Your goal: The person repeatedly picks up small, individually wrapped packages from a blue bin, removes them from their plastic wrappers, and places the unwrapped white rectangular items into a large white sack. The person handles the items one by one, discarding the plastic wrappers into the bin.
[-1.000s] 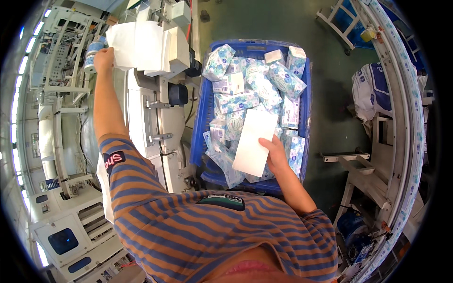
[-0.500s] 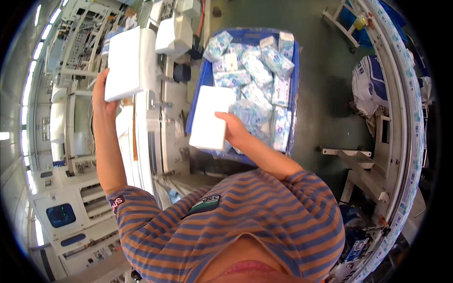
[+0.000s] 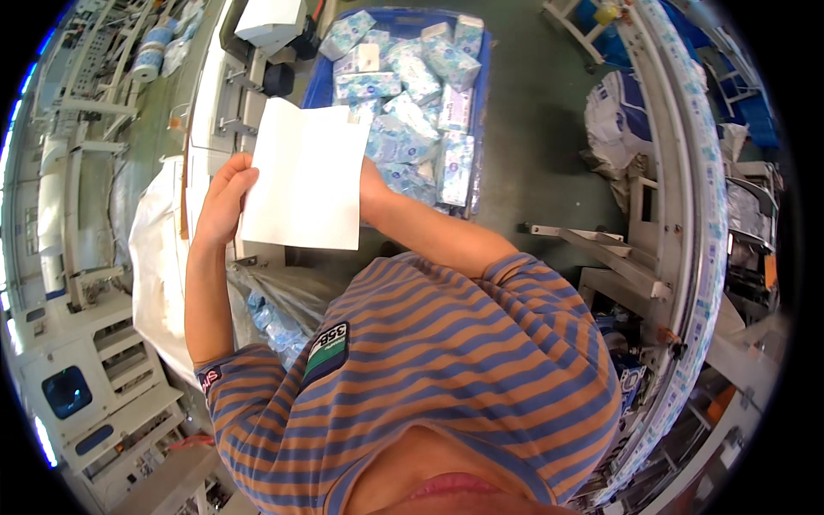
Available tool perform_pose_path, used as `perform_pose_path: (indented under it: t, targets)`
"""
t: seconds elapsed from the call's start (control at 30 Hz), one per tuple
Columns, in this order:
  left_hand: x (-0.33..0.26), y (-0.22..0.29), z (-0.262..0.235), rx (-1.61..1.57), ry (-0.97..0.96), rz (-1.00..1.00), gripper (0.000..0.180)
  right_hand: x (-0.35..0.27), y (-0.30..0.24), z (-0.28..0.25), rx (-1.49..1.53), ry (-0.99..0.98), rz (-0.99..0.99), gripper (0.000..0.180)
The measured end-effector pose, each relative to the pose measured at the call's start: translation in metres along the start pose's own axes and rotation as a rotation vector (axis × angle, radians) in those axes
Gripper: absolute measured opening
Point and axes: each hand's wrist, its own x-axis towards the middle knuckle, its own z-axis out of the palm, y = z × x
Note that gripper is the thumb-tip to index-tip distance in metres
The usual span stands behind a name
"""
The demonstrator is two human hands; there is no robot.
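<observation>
Watching from afar through the head camera, I have a white paper stack [image 3: 305, 180] raised between the 2 hands. The left hand [image 3: 225, 196] has its fingers curled and gripping the stack's left edge. The right hand [image 3: 374, 190] is at the opposite edge, but its fingers are hidden behind the paper, so I cannot tell how they hold it. A notch along the top edge makes me think 2 stacks may lie together here, though I cannot confirm that. As for progress, I judge the picking-up done and the handling midway: the paper is clear of any surface, between the fingers, not yet set down or let go. No printed wrapping shows on it, whereas the patterned packs [image 3: 452, 64] beyond the right fingers already wear theirs, heaped in a blue crate [image 3: 319, 86]. Beyond the left fingers stands a white machine [image 3: 215, 112]; nearer the wearer's body than those fingers, some blue-printed packaging [image 3: 276, 329] shows beside the left forearm. Well apart to the right of the right fingers, a white sack [image 3: 614, 120] with blue print rests near a metal frame [image 3: 601, 249].
</observation>
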Motion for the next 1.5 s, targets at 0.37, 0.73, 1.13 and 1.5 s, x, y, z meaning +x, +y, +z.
perform_pose_path:
  t: [0.37, 0.73, 1.13, 1.5]
  targets:
    - [-0.003, -0.035, 0.041, 0.132, -0.084, -0.048, 0.021, -0.033, 0.013, 0.002, -0.051, 0.098, -0.196, 0.055]
    - [0.01, -0.039, -0.01, 0.042, -0.121, 0.01, 0.017, -0.036, 0.029, 0.009, -0.493, 0.281, -0.393, 0.059]
    - [0.01, -0.046, 0.009, 0.012, 0.056, -0.038, 0.014, -0.045, 0.012, 0.013, -0.345, 0.153, -0.269, 0.077]
    - [-0.014, -0.072, 0.033, -0.474, -0.046, -0.055, 0.061, -0.031, 0.02, -0.001, -0.43, -0.168, -0.157, 0.06]
